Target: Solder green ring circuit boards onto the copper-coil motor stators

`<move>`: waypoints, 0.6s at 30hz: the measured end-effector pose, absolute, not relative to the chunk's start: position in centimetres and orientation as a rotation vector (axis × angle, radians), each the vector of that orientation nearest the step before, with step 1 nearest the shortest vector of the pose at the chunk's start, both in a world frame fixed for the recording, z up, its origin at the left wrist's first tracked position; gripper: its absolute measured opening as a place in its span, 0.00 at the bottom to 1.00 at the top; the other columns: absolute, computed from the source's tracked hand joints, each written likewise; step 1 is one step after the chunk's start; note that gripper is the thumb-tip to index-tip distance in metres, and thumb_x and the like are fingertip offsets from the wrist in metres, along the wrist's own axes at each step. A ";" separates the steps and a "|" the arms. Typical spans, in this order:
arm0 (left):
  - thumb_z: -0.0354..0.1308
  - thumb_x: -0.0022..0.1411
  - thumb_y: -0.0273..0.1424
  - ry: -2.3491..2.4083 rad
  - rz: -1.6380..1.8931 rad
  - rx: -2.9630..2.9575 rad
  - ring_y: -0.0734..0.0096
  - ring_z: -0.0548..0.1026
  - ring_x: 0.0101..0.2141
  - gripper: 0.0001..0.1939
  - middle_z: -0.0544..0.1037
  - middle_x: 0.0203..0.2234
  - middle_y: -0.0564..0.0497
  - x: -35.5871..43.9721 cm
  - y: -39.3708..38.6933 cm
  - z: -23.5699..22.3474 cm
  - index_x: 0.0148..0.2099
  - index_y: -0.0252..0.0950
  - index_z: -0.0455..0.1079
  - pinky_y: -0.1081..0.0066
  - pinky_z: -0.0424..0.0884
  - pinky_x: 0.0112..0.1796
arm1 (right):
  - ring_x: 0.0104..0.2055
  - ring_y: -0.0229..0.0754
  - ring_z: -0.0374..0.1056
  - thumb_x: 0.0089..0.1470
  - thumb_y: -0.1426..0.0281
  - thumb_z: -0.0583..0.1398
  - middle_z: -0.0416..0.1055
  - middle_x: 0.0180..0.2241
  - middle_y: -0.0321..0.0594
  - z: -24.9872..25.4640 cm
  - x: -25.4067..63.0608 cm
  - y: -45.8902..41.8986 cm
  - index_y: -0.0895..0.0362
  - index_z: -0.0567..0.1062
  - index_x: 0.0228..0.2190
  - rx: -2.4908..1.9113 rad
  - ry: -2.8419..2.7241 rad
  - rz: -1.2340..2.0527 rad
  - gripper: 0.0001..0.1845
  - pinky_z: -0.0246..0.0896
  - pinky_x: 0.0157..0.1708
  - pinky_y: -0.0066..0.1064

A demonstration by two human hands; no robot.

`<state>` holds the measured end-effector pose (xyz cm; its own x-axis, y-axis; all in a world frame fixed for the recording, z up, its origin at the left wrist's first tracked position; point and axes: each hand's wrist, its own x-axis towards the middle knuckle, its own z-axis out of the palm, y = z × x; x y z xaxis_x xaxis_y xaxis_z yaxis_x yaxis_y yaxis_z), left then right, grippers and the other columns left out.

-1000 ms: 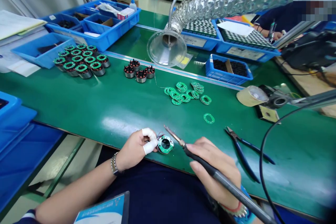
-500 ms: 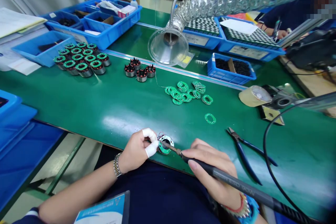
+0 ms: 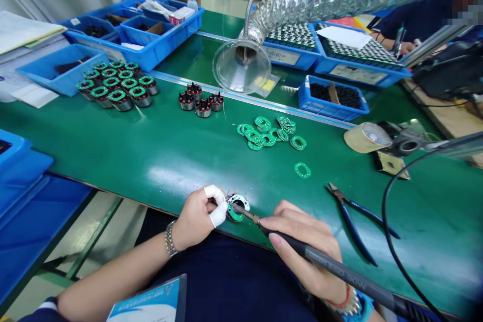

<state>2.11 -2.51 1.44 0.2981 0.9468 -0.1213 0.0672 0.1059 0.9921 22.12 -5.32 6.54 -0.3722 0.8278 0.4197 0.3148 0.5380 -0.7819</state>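
At the bench's near edge lies a round motor stator with a green ring-shaped circuit board on top (image 3: 234, 214), thin reddish wires at its upper left. My left hand (image 3: 198, 214), white covers on thumb and forefinger, is pinched closed against the stator's left side; whatever is between the fingertips is too small to make out. A soldering iron (image 3: 320, 256) is held like a pen in my right hand (image 3: 305, 246), its tip over the board near my left fingertips.
Loose green ring boards (image 3: 264, 136) lie ahead, with bare stators (image 3: 203, 107) and board-topped stators (image 3: 121, 99) leftward. Cutting pliers (image 3: 350, 221) and the iron's cable (image 3: 385, 211) are at right. A clear fume hood (image 3: 241, 68) overhangs the bench. Another person's hand (image 3: 405, 49) shows far right.
The iron and my right hand have shifted very slightly left. My left hand keeps its pinch beside the stator, and the other things on the bench stay put.
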 end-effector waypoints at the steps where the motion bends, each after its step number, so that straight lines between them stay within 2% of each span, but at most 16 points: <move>1: 0.55 0.49 0.26 1.077 0.876 1.298 0.74 0.70 0.25 0.04 0.67 0.25 0.52 2.1 -2.5 1.5 0.25 0.34 0.61 0.72 0.70 0.28 | 0.23 0.39 0.61 0.50 0.79 0.55 0.65 0.19 0.38 6.6 22.1 -5.3 0.60 0.75 0.36 -0.924 -1.931 0.761 0.13 0.58 0.24 0.33; 6: 0.55 0.49 0.26 1.080 0.880 1.311 0.74 0.69 0.25 0.04 0.67 0.25 0.52 2.1 -2.5 1.5 0.25 0.35 0.61 0.73 0.70 0.28 | 0.24 0.39 0.62 0.48 0.80 0.55 0.65 0.21 0.38 6.8 22.8 -5.5 0.58 0.74 0.38 -0.892 -1.894 0.726 0.15 0.60 0.25 0.34; 10: 0.54 0.50 0.25 1.079 0.888 1.311 0.74 0.69 0.26 0.04 0.67 0.26 0.52 2.1 -2.5 1.4 0.26 0.35 0.61 0.73 0.70 0.28 | 0.28 0.40 0.66 0.50 0.80 0.56 0.68 0.24 0.38 5.7 23.2 -5.7 0.56 0.70 0.44 -0.902 -1.876 0.660 0.18 0.64 0.28 0.34; 13: 0.54 0.50 0.26 1.087 0.883 1.317 0.74 0.69 0.26 0.04 0.67 0.25 0.52 2.2 -2.6 1.3 0.26 0.35 0.61 0.72 0.70 0.28 | 0.38 0.42 0.69 0.52 0.80 0.56 0.72 0.33 0.41 4.3 22.6 -5.4 0.54 0.68 0.44 -0.981 -1.911 0.606 0.17 0.67 0.38 0.36; 15: 0.55 0.50 0.26 1.084 0.882 1.308 0.74 0.68 0.26 0.04 0.67 0.25 0.53 2.2 -2.6 1.1 0.26 0.34 0.61 0.72 0.70 0.29 | 0.47 0.45 0.68 0.51 0.76 0.60 0.71 0.42 0.45 3.4 21.8 -5.1 0.54 0.66 0.45 -1.013 -1.992 0.618 0.18 0.65 0.46 0.38; 18: 0.55 0.51 0.27 1.083 0.870 1.305 0.74 0.68 0.26 0.05 0.67 0.25 0.53 2.1 -2.5 1.1 0.26 0.35 0.61 0.73 0.70 0.29 | 0.50 0.46 0.66 0.50 0.71 0.63 0.68 0.48 0.48 2.4 20.8 -4.6 0.55 0.63 0.47 -1.046 -2.053 0.636 0.23 0.65 0.48 0.38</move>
